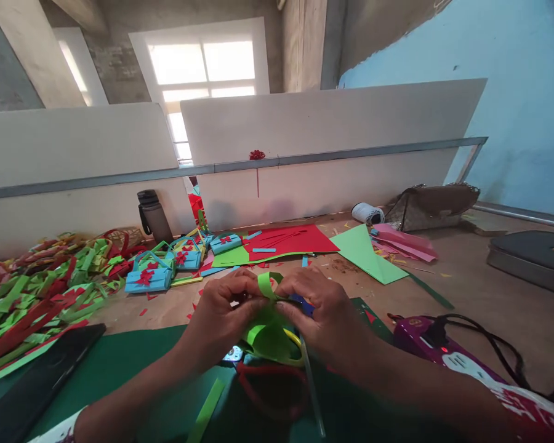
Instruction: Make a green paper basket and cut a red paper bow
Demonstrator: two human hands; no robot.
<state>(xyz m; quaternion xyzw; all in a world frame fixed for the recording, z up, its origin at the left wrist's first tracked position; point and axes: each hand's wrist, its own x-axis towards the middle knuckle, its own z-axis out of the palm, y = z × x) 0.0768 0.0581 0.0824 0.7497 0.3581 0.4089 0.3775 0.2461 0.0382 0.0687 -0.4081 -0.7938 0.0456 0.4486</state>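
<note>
Two fingertip pinches: left hand (233, 304), right hand (321, 307) gripping green strip (264, 285), centre frame.
Probably light, easily creased; hold edges.

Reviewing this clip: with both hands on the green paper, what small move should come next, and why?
Probably press the pinched spot firmly with both thumbs: the left hand and right hand hold the green paper close together, a loop bends up between them, and more green paper curls below, so a crease there might steady the shape.
</note>
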